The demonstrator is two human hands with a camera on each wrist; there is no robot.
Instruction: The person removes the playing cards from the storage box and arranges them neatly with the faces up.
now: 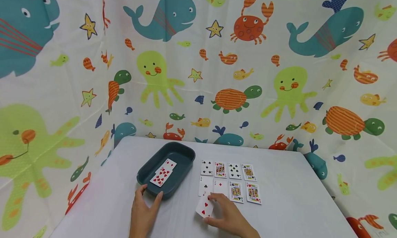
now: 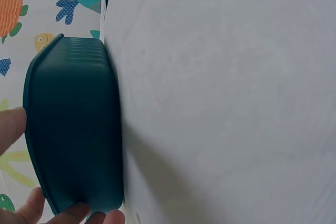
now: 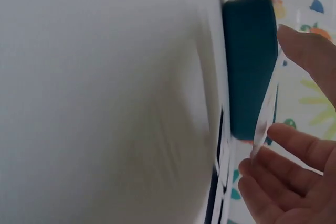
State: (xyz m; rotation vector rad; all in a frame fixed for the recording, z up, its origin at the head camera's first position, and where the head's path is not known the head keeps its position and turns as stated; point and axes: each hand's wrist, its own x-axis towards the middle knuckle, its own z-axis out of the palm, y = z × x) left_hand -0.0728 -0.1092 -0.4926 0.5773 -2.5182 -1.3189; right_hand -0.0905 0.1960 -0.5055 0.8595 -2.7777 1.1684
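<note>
My left hand (image 1: 143, 212) grips the near end of a dark teal plastic tub (image 1: 183, 191), thumb and fingers spread across its rim. In the left wrist view, fingertips (image 2: 73, 212) press against the tub's wall. Inside the tub lie overlapping red-suit playing cards (image 1: 160, 177), face up. My right hand (image 1: 227, 215) pinches a heart playing card (image 1: 204, 206) between thumb and fingers, tilted above the table. In the right wrist view this card (image 3: 268, 106) appears nearly edge-on. It overlaps the near row of laid-out cards in the head view.
Two rows of face-up playing cards (image 1: 235, 171) lie right of the tub, with face cards (image 1: 253, 193) among them. A white cloth covers the table (image 1: 288, 196). A curtain printed with sea animals (image 1: 229, 127) hangs behind and at the sides.
</note>
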